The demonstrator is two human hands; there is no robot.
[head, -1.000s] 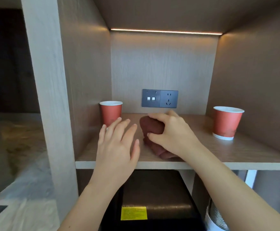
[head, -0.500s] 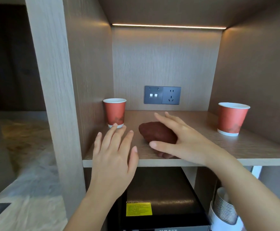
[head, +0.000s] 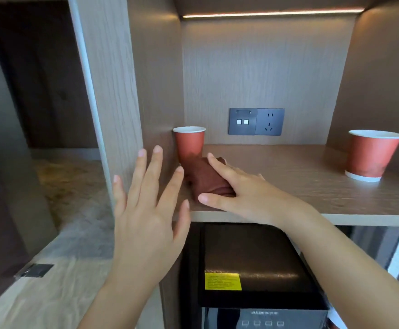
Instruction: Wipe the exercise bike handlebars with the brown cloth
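Looks like we're at the grab-the-rag step: the brown cloth [head: 209,180] sits bunched on the shelf [head: 312,186] beside a red paper cup [head: 190,143], right hand [head: 248,193] draped over it with fingers nearly straight, left hand [head: 146,217] spread in mid-air, so next it needs a proper squeeze and lift.

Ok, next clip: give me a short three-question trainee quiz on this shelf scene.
1. True or false: the folded brown cloth lies on the light wooden shelf.
2. Which hand lies on top of the cloth? A left, B right, C both.
3. Fill in: the red paper cup nearest the cloth stands at the shelf's ___ end.
Key: 1 true. 2 B, the right hand; the left hand is spread open beside it. 3 left.
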